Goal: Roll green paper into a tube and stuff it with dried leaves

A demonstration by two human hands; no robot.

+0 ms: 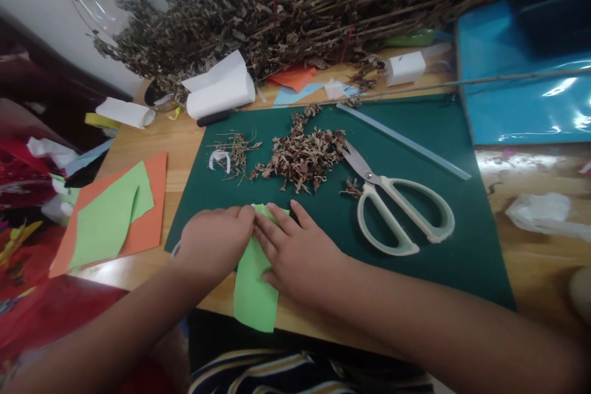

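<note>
A light green strip of paper (257,295) lies over the near edge of the dark green mat, its lower end hanging past the table's edge. My left hand (215,237) is closed at the strip's upper left side, fingers curled and thumb pressed against the paper. What lies inside the curled fingers is hidden. My right hand (300,252) rests on the strip's right side, its fingers stretched out and spread. Beyond the hands sits a heap of dry, crumpled leaves (302,160). Scissors (369,178) with pale handles lie to the right, their blade tips touching the heap.
Thin dry stems (237,151) lie left of the leaves on the cutting mat (434,135). Orange paper (154,197) holds more green paper at left. Behind are a white paper roll (221,95) and a large dried plant bundle (221,31). A blue folder (498,98) lies right.
</note>
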